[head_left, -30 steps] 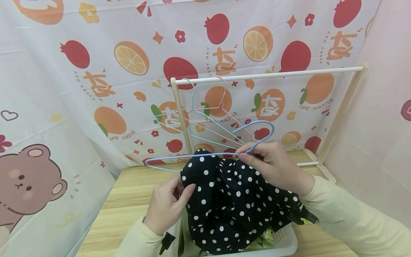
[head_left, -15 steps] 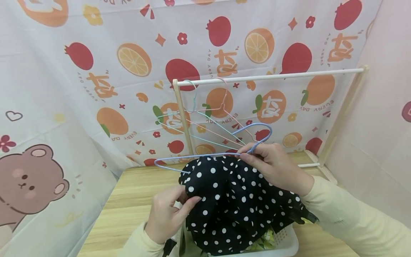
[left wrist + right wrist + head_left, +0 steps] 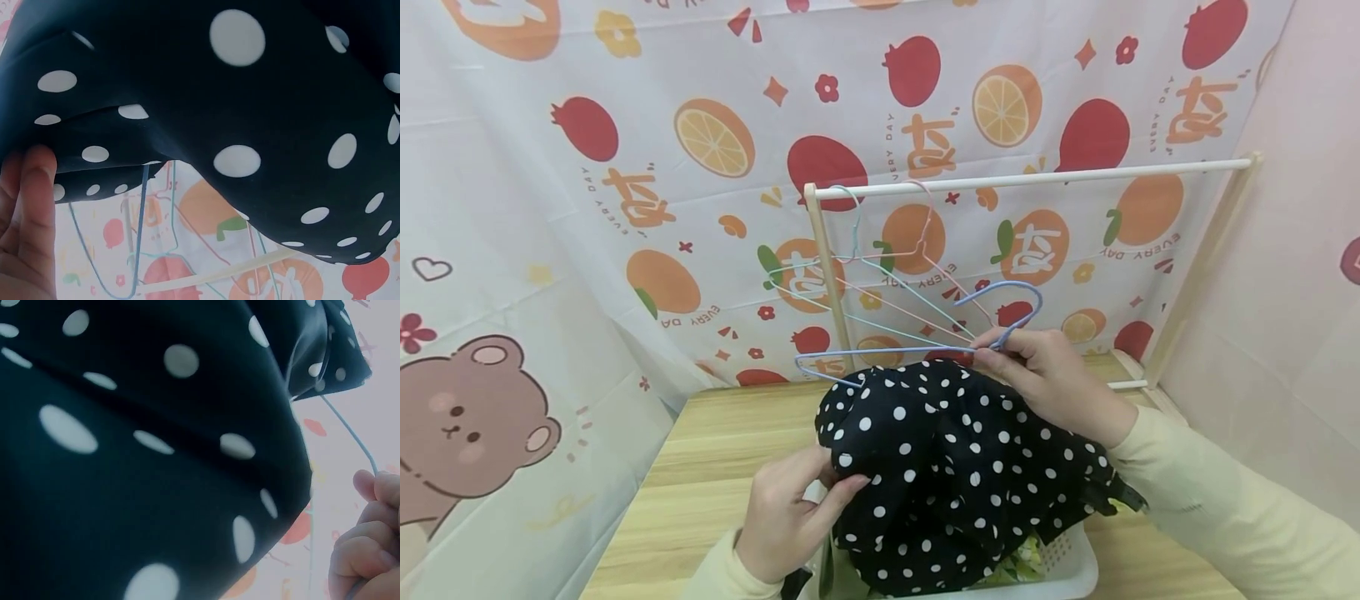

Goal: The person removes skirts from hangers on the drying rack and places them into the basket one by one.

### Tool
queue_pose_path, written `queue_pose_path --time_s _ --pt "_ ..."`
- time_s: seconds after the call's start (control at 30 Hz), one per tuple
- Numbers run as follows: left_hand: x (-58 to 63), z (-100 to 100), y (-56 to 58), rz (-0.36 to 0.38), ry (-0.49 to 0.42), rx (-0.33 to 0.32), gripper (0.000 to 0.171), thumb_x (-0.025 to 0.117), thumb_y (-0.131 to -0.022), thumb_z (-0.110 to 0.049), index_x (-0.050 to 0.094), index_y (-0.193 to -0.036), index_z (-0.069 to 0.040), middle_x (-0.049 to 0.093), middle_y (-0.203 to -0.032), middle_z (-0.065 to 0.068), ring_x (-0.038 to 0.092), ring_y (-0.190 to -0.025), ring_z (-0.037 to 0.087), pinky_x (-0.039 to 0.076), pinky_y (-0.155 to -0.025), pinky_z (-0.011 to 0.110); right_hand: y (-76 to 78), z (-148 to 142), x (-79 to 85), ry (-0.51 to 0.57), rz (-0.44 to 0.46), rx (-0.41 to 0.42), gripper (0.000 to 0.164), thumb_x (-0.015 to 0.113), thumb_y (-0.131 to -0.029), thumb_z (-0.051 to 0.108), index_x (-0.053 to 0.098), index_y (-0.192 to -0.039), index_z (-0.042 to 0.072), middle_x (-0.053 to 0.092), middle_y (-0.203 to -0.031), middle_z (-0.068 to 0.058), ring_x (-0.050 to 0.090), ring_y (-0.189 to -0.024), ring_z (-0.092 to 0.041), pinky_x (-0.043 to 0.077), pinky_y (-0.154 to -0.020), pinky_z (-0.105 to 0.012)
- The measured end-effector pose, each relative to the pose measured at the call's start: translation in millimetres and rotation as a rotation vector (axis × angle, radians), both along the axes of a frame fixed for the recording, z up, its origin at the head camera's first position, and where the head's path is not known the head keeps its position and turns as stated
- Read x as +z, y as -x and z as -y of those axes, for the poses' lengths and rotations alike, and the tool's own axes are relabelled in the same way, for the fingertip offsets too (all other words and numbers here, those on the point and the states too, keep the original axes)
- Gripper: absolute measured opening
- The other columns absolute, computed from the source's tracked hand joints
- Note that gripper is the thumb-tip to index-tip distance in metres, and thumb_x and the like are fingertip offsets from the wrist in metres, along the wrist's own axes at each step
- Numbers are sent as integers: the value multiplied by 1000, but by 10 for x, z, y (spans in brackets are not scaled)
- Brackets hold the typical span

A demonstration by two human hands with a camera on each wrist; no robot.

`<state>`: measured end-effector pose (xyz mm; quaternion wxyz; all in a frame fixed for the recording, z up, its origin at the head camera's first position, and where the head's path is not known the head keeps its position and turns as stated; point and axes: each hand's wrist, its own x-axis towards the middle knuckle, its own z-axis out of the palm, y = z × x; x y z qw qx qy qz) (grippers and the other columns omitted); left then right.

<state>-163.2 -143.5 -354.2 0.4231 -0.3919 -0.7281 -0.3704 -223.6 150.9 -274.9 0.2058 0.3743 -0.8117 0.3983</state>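
Note:
In the head view, a black garment with white polka dots (image 3: 917, 467) hangs bunched over the basket. My left hand (image 3: 793, 508) pinches its left edge between thumb and fingers. My right hand (image 3: 1056, 379) grips a blue clothes hanger (image 3: 887, 351) just beneath its hook. The hanger's left end sticks out above the fabric, and its lower bar runs in behind the cloth, which hides the rest. Dotted fabric (image 3: 237, 112) fills much of the left wrist view, with my left fingers at its edge. In the right wrist view, my right fingers (image 3: 369, 544) curl around the hanger wire.
A rack with a white rail (image 3: 1037, 177) and wooden posts stands behind. On its left part hang a mint hanger (image 3: 855, 225) and a pink hanger (image 3: 922, 229). Beneath the garment, a white basket (image 3: 1078, 567) holds more fabric on the wooden table (image 3: 700, 467).
The hanger has shifted right, and its left end has risen slightly. My left hand has moved down with the cloth edge, so the garment spreads below the hanger's left end.

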Motion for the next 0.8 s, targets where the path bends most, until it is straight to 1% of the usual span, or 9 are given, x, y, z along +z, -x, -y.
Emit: queue_pose_path --time_s 0.07,0.13,0.27,0.3,0.43,0.5,0.6,0.7,0.8 --pt "11 7 -12 -14 -7 -8 21 67 -84 -28 59 -75 -11 51 -60 -9 45 -51 -1 33 -47 8 28 -29 -23 -6 6 -11 13 56 -91 11 67 -94 16 62 -73 4 44 -51 -8 35 -43 -21" --pt "22 15 -25 -34 -17 -17 22 67 -84 -27 59 -74 -10 51 -60 -8 45 -51 1 35 -47 9 57 -63 -47 -23 -3 -47 12 56 -91 12 67 -94 16 59 -69 6 36 -48 -8 32 -42 -22" --pt "23 37 -53 -56 -34 -28 22 68 -83 -26 60 -74 -8 52 -60 -7 47 -51 2 37 -48 11 98 -144 -84 -52 5 -113 13 56 -92 17 67 -96 16 58 -70 12 33 -47 -8 31 -42 -23" --pt "22 45 -59 -56 -37 -29 22 68 -83 -26 60 -74 -7 52 -60 -6 47 -52 3 37 -49 11 103 -166 -88 -64 2 -133 13 56 -92 19 67 -97 16 55 -66 12 32 -46 -8 30 -42 -23" --pt "17 71 -85 -37 -44 -34 21 68 -83 -24 60 -74 -7 53 -61 -6 48 -53 3 39 -49 12 99 -252 -97 -84 27 -186 17 54 -92 25 68 -98 16 51 -59 9 30 -44 -9 28 -40 -24" --pt "20 85 -107 -32 -50 -35 20 68 -83 -23 61 -74 -7 54 -61 -5 49 -54 3 41 -50 14 96 -285 -99 -94 30 -209 18 54 -92 27 68 -98 17 44 -54 7 30 -44 -9 28 -39 -25" --pt "30 106 -155 -18 -67 -35 19 68 -83 -21 62 -74 -5 55 -62 -4 51 -55 4 43 -50 17 95 -316 -96 -104 38 -231 18 54 -92 29 69 -96 19 41 -55 7 32 -45 -11 28 -39 -25" --pt "34 126 -199 1 -81 -13 20 67 -84 -21 63 -75 -3 59 -64 -1 53 -56 5 45 -51 19 105 -340 -90 -109 41 -245 17 54 -92 30 68 -91 20 40 -56 5 35 -47 -11 29 -40 -25" --pt "16 151 -213 21 -90 8 21 67 -84 -21 64 -76 -2 61 -67 1 54 -57 6 47 -53 19 116 -369 -84 -113 42 -257 18 54 -92 31 68 -88 21 42 -58 5 35 -48 -12 29 -41 -25"
